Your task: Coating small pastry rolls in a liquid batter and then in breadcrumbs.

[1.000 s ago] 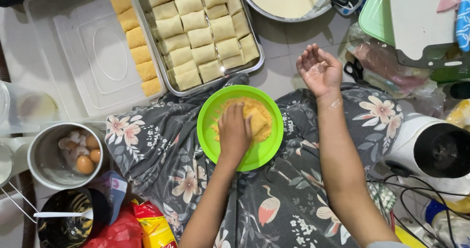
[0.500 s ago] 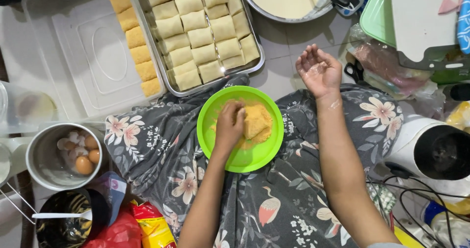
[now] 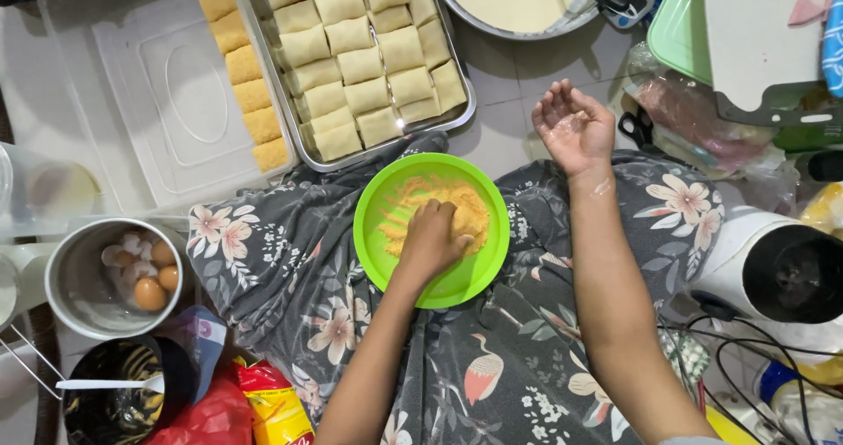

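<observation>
Head view shows a tiled floor (image 3: 518,85). On the floral lap, the left hand (image 3: 432,239), fingers curled, presses into crumbs in a green plate (image 3: 479,278). At 2 o'clock the right hand (image 3: 575,129) hovers open. A metal tray of rolls (image 3: 364,59) sits at 12, an egg pot (image 3: 75,291) at 9.

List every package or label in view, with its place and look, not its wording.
Yellow-and-red pouch: bottom left, beside the floral cloth, crumpled.
Red bag: left of the pouch, soft and bunched.
Clear plastic bag: right, under the green tray, crinkled.
No screens or signs.
</observation>
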